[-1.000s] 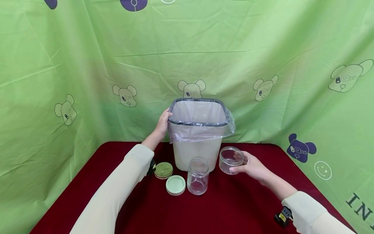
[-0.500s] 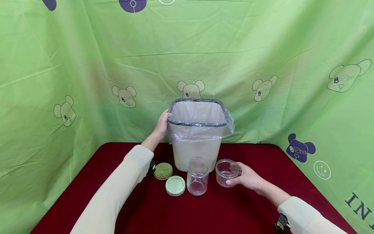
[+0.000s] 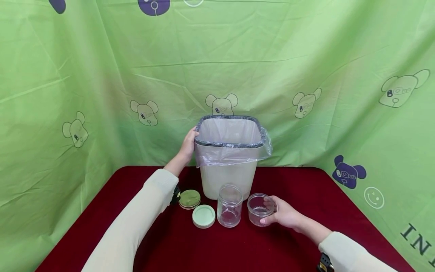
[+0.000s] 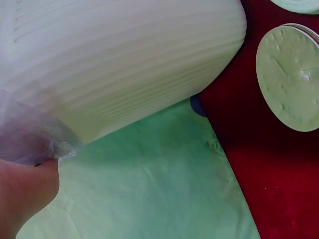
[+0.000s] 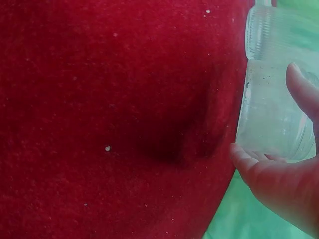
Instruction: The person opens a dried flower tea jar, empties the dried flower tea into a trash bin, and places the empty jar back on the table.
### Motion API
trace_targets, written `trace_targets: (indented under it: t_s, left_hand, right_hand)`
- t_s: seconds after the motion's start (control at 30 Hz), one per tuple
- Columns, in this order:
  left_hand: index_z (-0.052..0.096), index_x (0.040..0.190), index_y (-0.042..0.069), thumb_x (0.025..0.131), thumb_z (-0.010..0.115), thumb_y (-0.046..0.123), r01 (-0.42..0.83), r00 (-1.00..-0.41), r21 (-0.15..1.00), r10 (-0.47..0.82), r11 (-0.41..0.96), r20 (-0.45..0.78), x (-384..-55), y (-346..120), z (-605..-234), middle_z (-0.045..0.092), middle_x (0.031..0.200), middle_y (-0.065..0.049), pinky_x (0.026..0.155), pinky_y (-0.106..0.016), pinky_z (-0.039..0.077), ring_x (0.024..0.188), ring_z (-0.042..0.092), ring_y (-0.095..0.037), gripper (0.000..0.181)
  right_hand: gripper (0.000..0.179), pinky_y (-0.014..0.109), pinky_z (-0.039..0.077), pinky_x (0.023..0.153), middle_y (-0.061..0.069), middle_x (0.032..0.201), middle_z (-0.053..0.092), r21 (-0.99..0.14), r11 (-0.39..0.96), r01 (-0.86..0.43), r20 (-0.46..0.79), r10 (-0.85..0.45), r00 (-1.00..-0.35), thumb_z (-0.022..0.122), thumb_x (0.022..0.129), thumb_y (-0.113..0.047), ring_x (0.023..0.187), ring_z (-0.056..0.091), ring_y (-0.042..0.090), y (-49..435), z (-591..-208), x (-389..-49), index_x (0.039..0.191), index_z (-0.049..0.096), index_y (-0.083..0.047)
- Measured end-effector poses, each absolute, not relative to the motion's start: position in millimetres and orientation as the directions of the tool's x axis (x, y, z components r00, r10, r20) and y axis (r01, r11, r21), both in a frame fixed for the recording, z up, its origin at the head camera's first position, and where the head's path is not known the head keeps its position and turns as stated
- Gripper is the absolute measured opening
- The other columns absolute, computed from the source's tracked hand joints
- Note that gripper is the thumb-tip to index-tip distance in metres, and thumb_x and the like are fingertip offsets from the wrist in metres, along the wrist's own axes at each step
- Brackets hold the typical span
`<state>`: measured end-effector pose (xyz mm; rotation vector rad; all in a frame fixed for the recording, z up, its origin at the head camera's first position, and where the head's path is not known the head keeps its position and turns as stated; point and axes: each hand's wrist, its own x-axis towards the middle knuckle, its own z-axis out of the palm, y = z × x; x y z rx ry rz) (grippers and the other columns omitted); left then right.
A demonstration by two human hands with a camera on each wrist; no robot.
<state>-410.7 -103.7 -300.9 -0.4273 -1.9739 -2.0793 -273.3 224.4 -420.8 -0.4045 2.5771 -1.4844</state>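
A white trash bin (image 3: 225,179) with a clear liner folded over its dark rim stands at the back of the table. My left hand (image 3: 188,142) holds its left rim; the left wrist view shows only part of that hand (image 4: 30,191) against the liner (image 4: 30,134). To the bin's front right, my right hand (image 3: 283,214) grips a short, wide glass jar (image 3: 255,213), thumb in front and fingers around the far side. That jar (image 5: 269,112) sits upright on the red cloth, beside a taller, ribbed glass jar (image 3: 229,211). Both jars look lidless.
Left of the tall jar lie a pale green lid (image 3: 204,216) and a gold-green lid (image 3: 189,198). Dark red cloth (image 3: 217,253) covers the table. Green printed fabric (image 3: 217,68) hangs close behind the bin and along both sides.
My right hand has brought the short jar down and leftward onto the cloth, closer to the tall jar. My left hand stays at the bin's rim.
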Motion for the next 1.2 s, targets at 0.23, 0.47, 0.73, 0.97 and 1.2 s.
trace_targets:
  t_s: [0.23,0.47,0.73,0.97,1.2]
  left_hand:
    - [0.037,0.147,-0.002,0.092,0.035,0.016,0.372,-0.927,0.926,0.025,-0.061,0.374,-411.1,-103.0,-301.2,0.043,0.144,-0.02,0.105,-0.038,0.031,0.125,0.042,-0.031,0.057]
    - [0.037,0.147,-0.001,0.092,0.035,0.016,0.365,-0.93,0.929,0.027,-0.058,0.367,-410.0,-103.8,-301.2,0.045,0.143,-0.02,0.102,-0.038,0.033,0.122,0.043,-0.031,0.057]
    - [0.036,0.147,-0.001,0.092,0.035,0.016,0.36,-0.932,0.931,0.025,-0.052,0.362,-407.3,-103.7,-299.4,0.044,0.143,-0.02,0.102,-0.037,0.034,0.122,0.043,-0.031,0.058]
    - [0.037,0.147,-0.001,0.092,0.035,0.016,0.356,-0.934,0.933,0.02,-0.052,0.357,-407.0,-103.3,-299.3,0.045,0.142,-0.021,0.103,-0.038,0.033,0.123,0.043,-0.031,0.058]
    - [0.035,0.148,0.0,0.092,0.035,0.019,0.348,-0.936,0.936,0.034,-0.04,0.35,-407.3,-103.6,-300.0,0.043,0.143,-0.02,0.105,-0.04,0.031,0.127,0.041,-0.031,0.059]
  right_hand:
    - [0.075,0.049,0.042,0.097,0.033,0.132,0.049,-0.869,0.466,-0.168,0.014,-0.316,-0.949,0.084,0.07,-0.004,0.122,0.047,0.046,220.6,-428.3,-270.5,0.128,0.041,0.017]
    - [0.074,0.051,0.042,0.098,0.034,0.131,0.048,-0.886,0.437,-0.153,0.005,-0.321,-0.947,0.084,0.07,-0.003,0.124,0.045,0.048,219.2,-434.6,-270.2,0.126,0.04,0.016]
    - [0.075,0.051,0.042,0.098,0.034,0.131,0.048,-0.893,0.428,-0.141,0.003,-0.308,-0.951,0.085,0.068,-0.002,0.125,0.043,0.049,217.5,-438.3,-269.5,0.125,0.04,0.015]
    - [0.077,0.053,0.038,0.101,0.035,0.13,0.048,-0.897,0.41,-0.165,0.031,-0.314,-0.949,0.086,0.066,0.0,0.125,0.043,0.05,216.5,-443.8,-270.3,0.125,0.039,0.015]
    - [0.083,0.053,0.039,0.1,0.035,0.127,0.051,-0.895,0.406,-0.184,0.05,-0.319,-0.946,0.086,0.065,0.0,0.123,0.044,0.05,216.9,-444.8,-269.0,0.13,0.037,0.015]
